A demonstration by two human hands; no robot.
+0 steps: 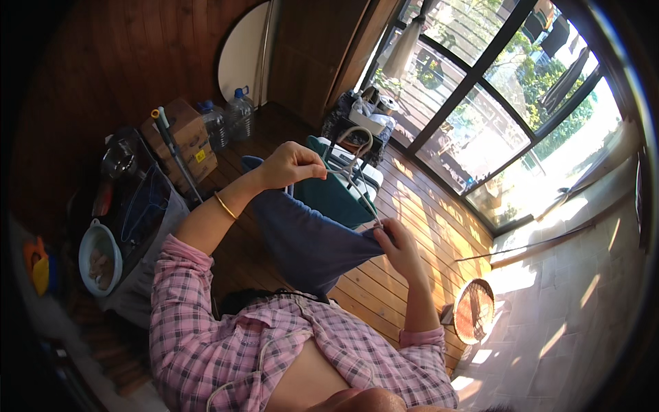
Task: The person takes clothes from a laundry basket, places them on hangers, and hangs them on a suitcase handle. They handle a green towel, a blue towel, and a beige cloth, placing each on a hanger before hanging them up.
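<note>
A dark blue cloth garment (304, 242) hangs in front of me between my hands. My left hand (294, 166) pinches a pale clothes hanger (364, 194) near its neck, with the hook curling up and away. At the hanger's lower right end, my right hand (400, 248) grips a corner of the garment, pulled out to a taut point. The hanger's right arm is bare above the cloth. How far its other arm goes into the garment is hidden behind my left hand and the cloth.
Behind the garment stand a dark green object (322, 198) and a white-and-black item (377, 177). To the left are a cardboard box (177, 139), water bottles (239, 114), a pole (175, 149) and a light blue basin (117, 247). A round woven basket (471, 311) stands right, near glass doors (479, 77).
</note>
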